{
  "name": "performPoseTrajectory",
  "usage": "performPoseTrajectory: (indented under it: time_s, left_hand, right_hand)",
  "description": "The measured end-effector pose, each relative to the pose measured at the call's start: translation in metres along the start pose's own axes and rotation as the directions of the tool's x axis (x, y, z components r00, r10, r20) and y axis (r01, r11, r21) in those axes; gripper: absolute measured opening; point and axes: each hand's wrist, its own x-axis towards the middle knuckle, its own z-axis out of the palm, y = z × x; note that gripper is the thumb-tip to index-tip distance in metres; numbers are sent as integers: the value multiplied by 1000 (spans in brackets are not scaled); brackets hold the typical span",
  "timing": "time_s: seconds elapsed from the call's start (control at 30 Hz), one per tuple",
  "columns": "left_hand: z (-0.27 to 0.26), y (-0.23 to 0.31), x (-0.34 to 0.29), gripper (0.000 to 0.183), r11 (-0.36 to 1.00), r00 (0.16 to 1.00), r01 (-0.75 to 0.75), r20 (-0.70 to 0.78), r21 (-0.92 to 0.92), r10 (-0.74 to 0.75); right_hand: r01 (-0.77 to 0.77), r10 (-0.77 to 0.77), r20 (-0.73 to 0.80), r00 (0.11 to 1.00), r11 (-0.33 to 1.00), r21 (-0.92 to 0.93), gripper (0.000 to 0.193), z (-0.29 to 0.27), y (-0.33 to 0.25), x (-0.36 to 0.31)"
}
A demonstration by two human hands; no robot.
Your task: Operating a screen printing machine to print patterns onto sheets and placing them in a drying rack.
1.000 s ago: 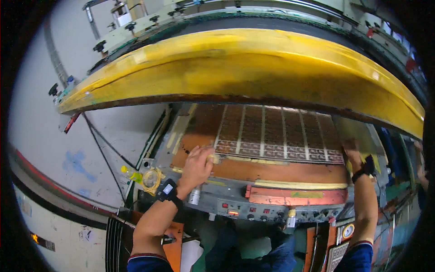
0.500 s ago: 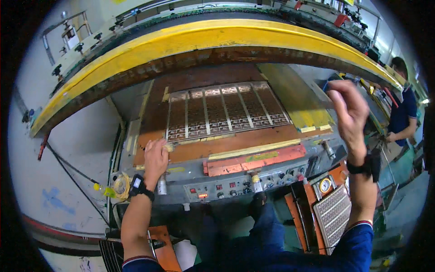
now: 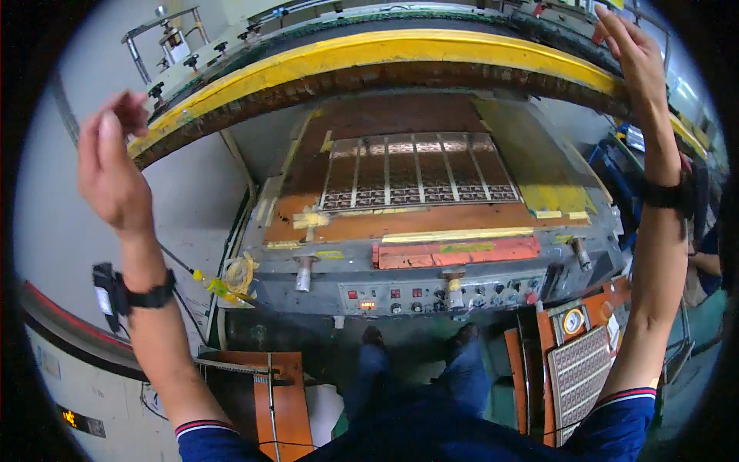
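Hands raised, both holding nothing: left hand (image 3: pixel 112 165) loosely curled beside the machine, right hand (image 3: pixel 631 50) open-fingered near the yellow frame (image 3: pixel 369 50). Patterned sheet (image 3: pixel 416 173) lies flat on the bed; the step looks like reaching overhead.

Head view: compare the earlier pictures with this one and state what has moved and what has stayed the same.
Both hands have lifted off the machine. The left hand, earlier resting on the bed's front-left edge, is now raised in the air, empty. The right hand has gone up to the yellow frame at the top right. The patterned sheet lies unchanged on the bed, and the control panel is as before.
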Motion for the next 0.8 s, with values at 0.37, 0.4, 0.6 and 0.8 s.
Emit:
performPoseTrajectory:
  time_s: [0.37, 0.4, 0.6, 0.8]
  left_hand:
    - [47, -62, -39, 27, 748, 709, 663, 343, -23, -617]
    - [50, -56, -57, 28, 698, 655, 716, 362, -17, -663]
    - [60, -47, -120, 31, 579, 541, 815, 361, -2, -760]
    - [53, -36, -149, 30, 547, 499, 836, 344, 52, -795]
  right_hand:
    - [-172, 167, 57, 984, 981, 90, 33, 54, 1, -110]
    - [-204, 202, 31, 979, 972, 113, 33, 62, 5, -127]
    - [-338, 335, 52, 941, 938, 79, 32, 75, 24, -204]
    - [-397, 397, 61, 916, 918, -11, 30, 77, 19, -238]
